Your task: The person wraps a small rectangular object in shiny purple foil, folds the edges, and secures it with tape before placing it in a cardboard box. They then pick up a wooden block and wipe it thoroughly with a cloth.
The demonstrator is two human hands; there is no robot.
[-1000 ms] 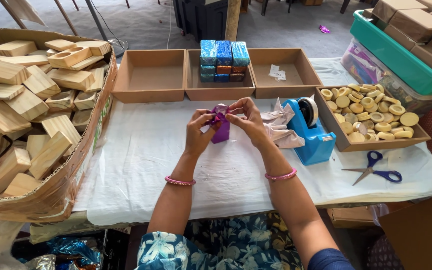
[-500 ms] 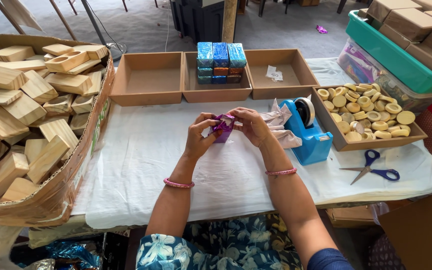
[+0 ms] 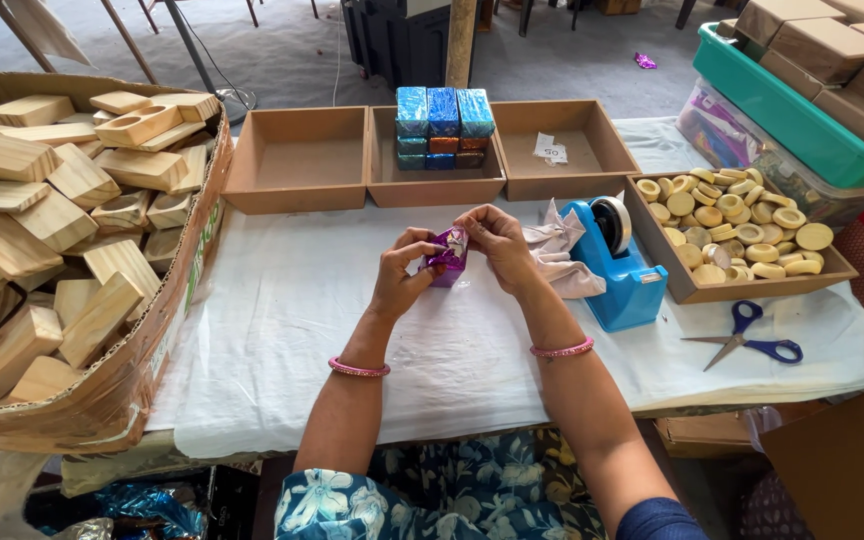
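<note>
Head view, looking down over a white-covered table (image 3: 372,400). Nearest, two forearms with pink bangles, reaching in to the middle of the cloth. Left hand (image 3: 402,275) and right hand (image 3: 497,243) closed together around a small block in purple foil (image 3: 448,257), fingers pinching the wrapper from both sides, the block raised just above the cloth. Just right of the purple block, crumpled pale paper (image 3: 562,262), then a blue tape dispenser (image 3: 620,265) touching that paper. Further right of the block and nearer the table edge, blue-handled scissors (image 3: 749,337) lying flat. Right of the dispenser, a shallow tray of round wooden discs (image 3: 742,225). Well left of the purple block, a big cardboard box (image 3: 142,350) heaped with wooden blocks (image 3: 42,220). Beyond the purple block, three brown trays in a row: left tray (image 3: 297,160) bare inside, middle tray (image 3: 432,185) holding a stack of blue, green and red foil-wrapped blocks (image 3: 442,125), right tray (image 3: 562,155) with a small paper slip. Far right of the block, a green crate (image 3: 792,115) loaded with brown boxes.
</note>
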